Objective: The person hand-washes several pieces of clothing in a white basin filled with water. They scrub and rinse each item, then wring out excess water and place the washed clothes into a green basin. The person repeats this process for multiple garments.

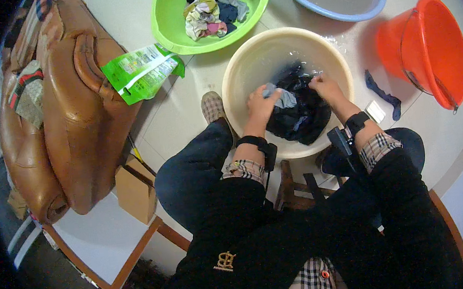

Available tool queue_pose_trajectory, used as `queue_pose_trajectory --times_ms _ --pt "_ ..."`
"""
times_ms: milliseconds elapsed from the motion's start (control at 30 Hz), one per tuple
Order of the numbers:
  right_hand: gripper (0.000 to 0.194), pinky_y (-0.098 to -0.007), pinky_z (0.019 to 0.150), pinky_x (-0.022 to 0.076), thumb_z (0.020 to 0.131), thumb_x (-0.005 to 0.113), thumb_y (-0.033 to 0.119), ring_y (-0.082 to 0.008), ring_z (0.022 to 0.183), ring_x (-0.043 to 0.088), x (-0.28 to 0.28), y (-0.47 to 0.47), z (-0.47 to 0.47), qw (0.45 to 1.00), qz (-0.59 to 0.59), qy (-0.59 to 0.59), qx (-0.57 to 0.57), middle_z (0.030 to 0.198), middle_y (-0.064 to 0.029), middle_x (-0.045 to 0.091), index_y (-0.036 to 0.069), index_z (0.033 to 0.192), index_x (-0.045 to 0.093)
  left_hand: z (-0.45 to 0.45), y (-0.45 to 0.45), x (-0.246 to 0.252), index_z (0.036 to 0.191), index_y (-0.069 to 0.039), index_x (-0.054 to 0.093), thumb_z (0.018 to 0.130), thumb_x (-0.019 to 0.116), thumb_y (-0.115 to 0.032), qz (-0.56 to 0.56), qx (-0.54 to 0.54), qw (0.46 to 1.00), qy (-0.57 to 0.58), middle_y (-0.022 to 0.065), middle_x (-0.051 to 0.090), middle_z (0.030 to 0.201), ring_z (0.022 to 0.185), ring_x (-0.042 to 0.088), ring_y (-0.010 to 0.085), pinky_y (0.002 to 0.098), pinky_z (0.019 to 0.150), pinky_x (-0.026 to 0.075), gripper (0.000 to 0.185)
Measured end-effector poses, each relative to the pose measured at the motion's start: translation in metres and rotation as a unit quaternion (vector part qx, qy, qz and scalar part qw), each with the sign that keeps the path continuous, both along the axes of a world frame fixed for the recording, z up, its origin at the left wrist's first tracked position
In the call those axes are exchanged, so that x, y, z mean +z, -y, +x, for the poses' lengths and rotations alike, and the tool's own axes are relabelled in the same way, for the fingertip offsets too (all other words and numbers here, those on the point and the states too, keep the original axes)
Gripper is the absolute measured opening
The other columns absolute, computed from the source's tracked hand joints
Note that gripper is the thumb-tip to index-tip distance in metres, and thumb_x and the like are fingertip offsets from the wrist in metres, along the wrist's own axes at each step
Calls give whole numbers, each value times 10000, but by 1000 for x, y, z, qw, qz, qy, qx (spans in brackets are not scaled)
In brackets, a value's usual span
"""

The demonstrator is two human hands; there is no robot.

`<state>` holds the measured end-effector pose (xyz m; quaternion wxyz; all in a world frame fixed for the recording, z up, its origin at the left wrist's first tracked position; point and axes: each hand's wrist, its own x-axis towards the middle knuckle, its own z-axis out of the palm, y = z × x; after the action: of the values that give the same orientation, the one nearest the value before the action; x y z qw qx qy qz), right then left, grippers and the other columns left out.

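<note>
In front of me a cream plastic basin holds cloudy water and a wet black garment. My left hand grips a small light grey cloth, possibly a sock, above the black garment. On the basin's right side my right hand has its fingertips drawn together beside the dark fabric. Whether a fold of it is pinched there cannot be made out.
A green basin with several clothes and a blue basin of water stand beyond. To the right are a red bucket, a dark sock and a white block. A green detergent bag adjoins the brown leather sofa.
</note>
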<state>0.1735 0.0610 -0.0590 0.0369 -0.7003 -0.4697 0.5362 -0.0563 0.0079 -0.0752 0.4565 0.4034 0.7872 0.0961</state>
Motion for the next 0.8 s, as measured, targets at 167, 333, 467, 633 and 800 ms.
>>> queue_pose_trajectory --times_ms 167,333,467,633,800 --pt "505 -403 992 429 773 692 382 -361 1107 557 1 26 -23 986 -38 56 155 1171 -218 559 53 1146 604 26 15 18 1242 -99 560 731 709 -495 -25 -117 992 -41 186 574 1231 1153 547 362 459 945 452 664" --pt "460 -427 938 462 731 691 401 -395 1038 584 10 25 -32 973 -54 66 213 1185 -226 553 135 1101 625 23 9 21 1087 -59 610 760 640 -339 -40 -37 998 26 170 664 986 900 638 353 443 835 482 431" --pt "339 -424 858 473 768 632 371 -360 929 626 18 12 -34 983 -79 -19 164 964 -199 646 80 942 653 21 -3 34 877 -21 617 734 579 -228 -10 112 963 246 92 638 854 745 579 255 365 744 454 255" --pt "295 -423 752 451 813 541 318 -336 823 609 47 -5 -32 984 54 -105 133 843 -202 631 42 859 633 25 -23 79 763 -59 592 698 563 -180 -13 297 854 427 9 561 812 711 517 144 288 702 410 141" --pt "235 -304 641 383 821 536 283 -153 641 478 83 -16 -31 955 -9 -267 -128 642 6 513 75 744 610 23 -40 117 951 -77 653 744 550 -235 -30 353 738 574 77 675 937 845 663 245 378 823 547 280"
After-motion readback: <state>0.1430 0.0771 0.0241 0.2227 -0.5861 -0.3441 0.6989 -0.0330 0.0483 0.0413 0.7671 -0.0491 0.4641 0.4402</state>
